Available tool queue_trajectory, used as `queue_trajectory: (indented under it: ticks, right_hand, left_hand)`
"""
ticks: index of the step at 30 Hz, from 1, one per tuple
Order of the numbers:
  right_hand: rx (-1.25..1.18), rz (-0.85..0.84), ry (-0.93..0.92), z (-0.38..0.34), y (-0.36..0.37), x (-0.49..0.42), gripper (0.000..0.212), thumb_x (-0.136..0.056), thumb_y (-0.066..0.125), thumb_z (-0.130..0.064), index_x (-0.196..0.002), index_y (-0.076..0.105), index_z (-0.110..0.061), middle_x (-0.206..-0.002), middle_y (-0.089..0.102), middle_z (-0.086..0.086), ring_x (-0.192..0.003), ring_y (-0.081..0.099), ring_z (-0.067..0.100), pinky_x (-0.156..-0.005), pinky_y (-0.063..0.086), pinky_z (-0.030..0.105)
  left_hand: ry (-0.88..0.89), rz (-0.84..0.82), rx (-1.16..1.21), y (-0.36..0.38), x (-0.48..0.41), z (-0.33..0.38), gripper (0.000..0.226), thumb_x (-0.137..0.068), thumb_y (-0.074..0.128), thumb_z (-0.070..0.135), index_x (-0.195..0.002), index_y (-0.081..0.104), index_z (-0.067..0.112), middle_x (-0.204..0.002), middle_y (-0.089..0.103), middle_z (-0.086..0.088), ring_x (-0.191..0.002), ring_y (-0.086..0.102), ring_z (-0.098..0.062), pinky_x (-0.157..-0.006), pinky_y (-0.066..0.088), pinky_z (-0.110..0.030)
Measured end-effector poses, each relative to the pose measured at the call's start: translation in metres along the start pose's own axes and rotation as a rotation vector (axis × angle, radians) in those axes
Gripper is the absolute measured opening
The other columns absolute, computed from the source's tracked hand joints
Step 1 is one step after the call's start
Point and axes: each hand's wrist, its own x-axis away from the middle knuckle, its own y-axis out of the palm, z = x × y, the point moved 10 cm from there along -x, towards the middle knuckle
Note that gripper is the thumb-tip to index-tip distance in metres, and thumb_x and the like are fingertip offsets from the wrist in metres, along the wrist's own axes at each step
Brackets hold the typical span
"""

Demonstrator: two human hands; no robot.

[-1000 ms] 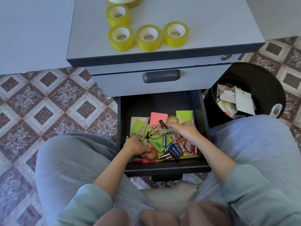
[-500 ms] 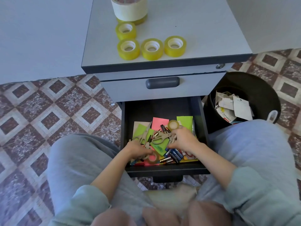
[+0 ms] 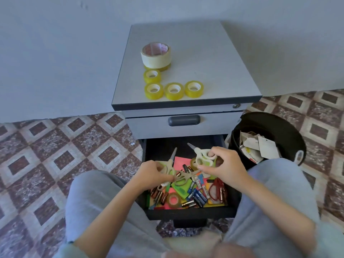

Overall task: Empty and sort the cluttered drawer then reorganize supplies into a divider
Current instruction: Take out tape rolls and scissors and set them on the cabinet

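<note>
Over the open drawer [image 3: 189,214], white-and-green scissors [image 3: 202,155] are pinched at the handles by the curled fingers of the right hand [image 3: 226,165], with the blades pointed away. Beige scissors [image 3: 170,164] are gripped by the left hand [image 3: 150,173] — seemingly at the handle. Batteries [image 3: 197,199] are seen scattered inside.

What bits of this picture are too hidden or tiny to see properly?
Head view, batteries: their writing is too small to read.
Head view, drawer: its back is lost in dark shadow.
Head view, scissors in the left hand: the hand covers part of the handles.
Head view, bin: paper scraps hide its bottom.
</note>
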Motion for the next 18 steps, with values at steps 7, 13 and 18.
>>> queue_trajectory:
  ticks: [7, 13, 18]
  right_hand:
    - [-0.038, 0.323, -0.202, -0.061, -0.079, -0.013, 0.042, -0.065, 0.071, -0.043, -0.069, 0.063, -0.001, -0.074, 0.049, 0.008, -0.051, 0.039, 0.014, -0.046, 0.033, 0.020]
    - [-0.010, 0.454, -0.294, -0.085, -0.116, -0.040, 0.042, -0.069, 0.072, -0.042, -0.069, 0.064, -0.001, -0.075, 0.053, 0.006, -0.050, 0.042, 0.016, -0.047, 0.034, 0.023]
    - [-0.064, 0.510, -0.302, -0.087, -0.129, -0.066, 0.046, -0.067, 0.072, -0.047, -0.077, 0.071, -0.002, -0.079, 0.057, 0.000, -0.052, 0.047, 0.010, -0.050, 0.038, 0.014]
  left_hand:
    - [0.211, 0.144, 0.021, -0.066, 0.047, 0.082, 0.040, -0.072, 0.072, 0.047, -0.091, 0.071, 0.011, -0.072, 0.056, 0.003, -0.062, 0.048, -0.006, -0.052, 0.034, -0.013]
    - [0.307, 0.291, 0.043, -0.120, 0.057, 0.129, 0.042, -0.070, 0.073, 0.047, -0.089, 0.072, 0.010, -0.087, 0.067, -0.011, -0.063, 0.049, -0.008, -0.059, 0.036, -0.018]
    - [0.352, 0.399, 0.039, -0.157, 0.042, 0.161, 0.044, -0.069, 0.075, 0.045, -0.064, 0.053, 0.007, -0.064, 0.039, -0.005, -0.058, 0.034, -0.013, -0.050, 0.027, -0.016]
